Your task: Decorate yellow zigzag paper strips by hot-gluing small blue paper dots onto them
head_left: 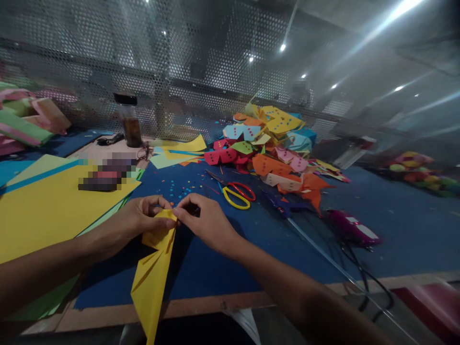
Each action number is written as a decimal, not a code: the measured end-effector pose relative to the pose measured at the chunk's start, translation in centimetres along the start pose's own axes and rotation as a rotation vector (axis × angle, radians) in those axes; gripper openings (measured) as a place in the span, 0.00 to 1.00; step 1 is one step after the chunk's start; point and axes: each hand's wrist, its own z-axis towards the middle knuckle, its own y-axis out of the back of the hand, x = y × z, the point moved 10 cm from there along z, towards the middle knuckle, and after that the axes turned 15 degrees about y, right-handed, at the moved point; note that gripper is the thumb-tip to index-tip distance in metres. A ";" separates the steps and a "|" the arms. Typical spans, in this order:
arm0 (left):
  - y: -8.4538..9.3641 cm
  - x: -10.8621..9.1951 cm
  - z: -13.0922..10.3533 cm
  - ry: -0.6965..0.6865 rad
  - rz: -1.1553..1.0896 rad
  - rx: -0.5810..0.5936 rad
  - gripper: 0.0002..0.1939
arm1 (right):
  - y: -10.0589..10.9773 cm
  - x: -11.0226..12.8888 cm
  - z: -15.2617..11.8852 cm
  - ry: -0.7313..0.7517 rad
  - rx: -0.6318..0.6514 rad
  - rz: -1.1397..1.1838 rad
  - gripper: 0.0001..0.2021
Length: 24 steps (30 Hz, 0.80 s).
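A folded sheet of yellow paper [153, 282] hangs from my two hands over the front of the table. My left hand [138, 218] pinches its upper part between thumb and fingers. Against the top right corner of the fold, my right hand [204, 220] presses thumb and forefinger together. Its other fingers curl out of sight. Beyond my hands, scissors [237, 195] with one red and one yellow handle lie on the blue tabletop, beside small coloured paper bits [176, 188].
Folded, dotted coloured paper pieces [269, 143] are heaped at the back. A blue glue gun [285, 206] with a clear stick and a purple device [354, 227] lie right. Left are yellow sheets [46, 211], a pixelated object [108, 175] and a black-lidded jar [131, 124].
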 end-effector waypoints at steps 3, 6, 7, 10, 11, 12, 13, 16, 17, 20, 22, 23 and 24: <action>-0.1 -0.3 -0.3 -0.004 0.025 -0.014 0.17 | 0.0 -0.4 -0.1 -0.038 -0.007 0.026 0.05; 0.0 -0.9 -0.6 -0.048 0.066 -0.052 0.16 | -0.3 -0.9 -0.2 -0.070 -0.001 0.079 0.05; 0.0 -1.1 -0.7 -0.064 0.083 -0.063 0.16 | -0.4 -1.0 -0.2 -0.081 0.001 0.097 0.05; 0.2 -1.4 -0.9 -0.096 0.107 -0.085 0.15 | -0.6 -1.6 -0.3 -0.129 0.004 0.144 0.06; 0.3 -1.4 -0.9 -0.098 0.102 -0.090 0.15 | -0.7 -1.8 -0.3 -0.147 0.006 0.156 0.07; 0.4 -1.4 -0.9 -0.097 0.095 -0.094 0.15 | -0.8 -2.0 -0.4 -0.162 0.010 0.167 0.07; 0.5 -1.3 -0.9 -0.093 0.088 -0.097 0.15 | -0.8 -2.1 -0.4 -0.172 0.014 0.175 0.08; 0.5 -1.1 -0.9 -0.081 0.076 -0.096 0.16 | -0.9 -2.2 -0.4 -0.180 0.020 0.185 0.10; 0.5 -1.1 -0.9 -0.077 0.077 -0.096 0.16 | -1.0 -2.1 -0.4 -0.179 0.021 0.184 0.10; 0.4 -1.0 -1.1 -0.073 0.099 -0.098 0.17 | -1.0 -2.0 -0.4 -0.173 0.022 0.162 0.09; 0.4 -0.9 -1.1 -0.064 0.117 -0.100 0.17 | -1.0 -2.0 -0.4 -0.173 0.019 0.145 0.09; 0.3 -1.0 -1.2 -0.061 0.120 -0.101 0.17 | -1.0 -2.0 -0.4 -0.173 0.015 0.141 0.09; 0.3 -1.0 -1.2 -0.059 0.119 -0.103 0.17 | -1.0 -2.0 -0.4 -0.172 0.010 0.138 0.09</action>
